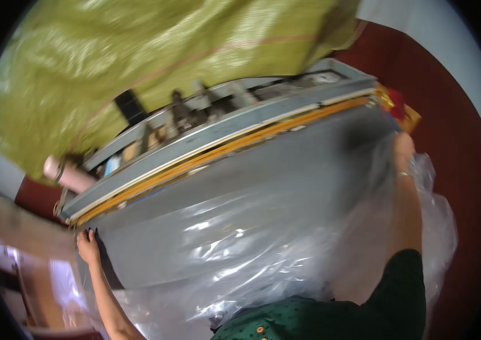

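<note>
My left hand (pixel 88 247) meets the grey surface's (pixel 240 181) edge, lower left; my right hand (pixel 404 148) its upper-right corner, red floor (pixel 464 124) beyond. Whether either grips, I can't tell.

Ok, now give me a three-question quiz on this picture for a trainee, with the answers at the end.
1. Which thing is at the left end of the long grey tray?
A) a white cup
B) a pink bottle
C) a red ball

2. True or false: the person's left hand is higher in the picture than the right.

3. What shiny material lies just in front of the person's green shirt?

Key:
1. B, the pink bottle.
2. False: the right hand is higher than the left hand.
3. Wrinkled clear plastic.
</note>
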`<state>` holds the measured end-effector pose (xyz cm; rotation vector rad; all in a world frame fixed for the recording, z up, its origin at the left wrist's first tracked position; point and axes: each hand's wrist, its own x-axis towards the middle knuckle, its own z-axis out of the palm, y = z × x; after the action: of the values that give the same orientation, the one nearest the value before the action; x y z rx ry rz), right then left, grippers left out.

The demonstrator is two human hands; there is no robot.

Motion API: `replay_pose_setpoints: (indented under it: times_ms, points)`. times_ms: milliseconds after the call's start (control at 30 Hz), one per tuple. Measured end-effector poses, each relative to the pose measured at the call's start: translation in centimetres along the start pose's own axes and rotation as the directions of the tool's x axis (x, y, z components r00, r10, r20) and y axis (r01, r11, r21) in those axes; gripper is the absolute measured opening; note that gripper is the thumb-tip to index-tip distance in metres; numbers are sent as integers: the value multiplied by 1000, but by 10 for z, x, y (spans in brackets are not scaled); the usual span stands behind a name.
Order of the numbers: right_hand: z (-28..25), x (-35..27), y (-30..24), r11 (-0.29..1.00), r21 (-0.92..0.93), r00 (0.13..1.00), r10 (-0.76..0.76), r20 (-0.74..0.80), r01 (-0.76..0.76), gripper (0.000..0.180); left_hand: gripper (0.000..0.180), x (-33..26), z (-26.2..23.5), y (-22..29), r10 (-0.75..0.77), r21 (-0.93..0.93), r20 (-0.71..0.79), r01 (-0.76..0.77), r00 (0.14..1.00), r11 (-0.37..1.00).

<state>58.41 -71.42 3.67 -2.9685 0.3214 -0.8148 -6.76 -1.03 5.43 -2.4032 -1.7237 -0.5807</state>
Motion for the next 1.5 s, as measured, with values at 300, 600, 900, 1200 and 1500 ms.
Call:
replay_pose_setpoints:
  times_ms: [300, 600, 900, 1200, 1500]
  points:
    - [-14, -9, -17, 978, 209, 1000, 17, 1, -16, 23, 17, -222, -93, 432, 947, -977, 128, -126, 295, 171]
    - [-17, -1, -21, 971, 221, 992, 72, 103, -94, 25, 14, -322, -77, 547, 967, -893, 224, 423, 124, 153]
    - [0, 0, -9, 977, 211, 995, -48, 92, 28, 25, 48, -207, -150, 254, 880, -718, 378, 509, -288, 475]
    - [34, 9, -3, 987, 135, 995, -90, 40, 84, 35, 9, -141, -166, 1, -423, -849, -294, -31, 857, 528]
    - [30, 17, 2, 980, 186, 992, -87, 89, 69, 35, 42, -174, -94, 127, 629, -473, 113, -515, 769, 715]
